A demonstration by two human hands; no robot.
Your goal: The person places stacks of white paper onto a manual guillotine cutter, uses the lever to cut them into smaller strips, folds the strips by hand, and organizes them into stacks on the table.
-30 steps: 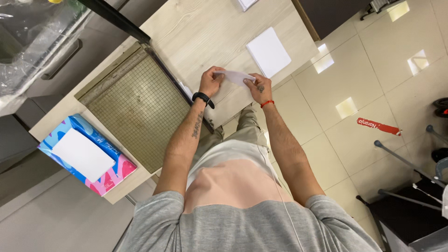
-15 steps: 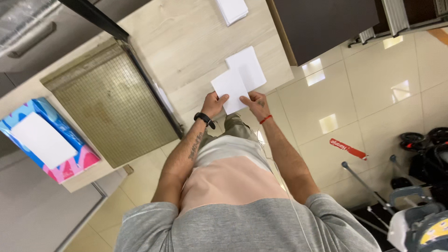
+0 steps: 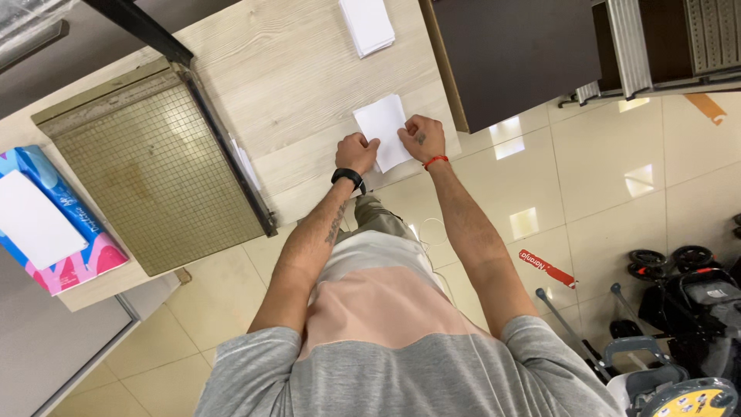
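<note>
On the table, two hands pinch one white sheet; one stack beyond.

Paper cutter, stack of white sheets, blue-pink paper package, folded stroller

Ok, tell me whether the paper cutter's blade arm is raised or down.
Down: the black blade arm lies along the paper cutter's right edge.

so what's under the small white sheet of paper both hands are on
The small white sheet of paper lies flat on the pale wood-grain tabletop, left hand and right hand on its near edge. Whether more sheets lie beneath it is covered.
</note>
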